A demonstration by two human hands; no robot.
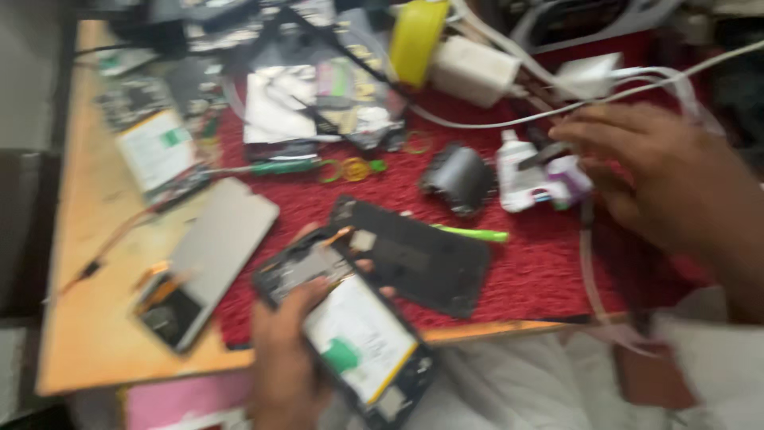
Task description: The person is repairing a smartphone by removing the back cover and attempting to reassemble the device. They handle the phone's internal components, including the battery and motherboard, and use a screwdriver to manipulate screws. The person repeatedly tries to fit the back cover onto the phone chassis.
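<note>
Opened phone, back cover off, white battery with a green tab exposed, held tilted over the near table edge. Gripped from below by left hand, thumb across the upper frame, fingers curled round the far side. Just beyond, touching its top corner: dark back panel flat on red mat. Past that, green plastic pry tool. Further right, right hand hovered over small white glue bottle and white cables; too blurred to tell whether anything was grasped. Left on wooden table: separate grey screen panel. Behind, green-handled screwdriver, yellow tape roll.
</note>
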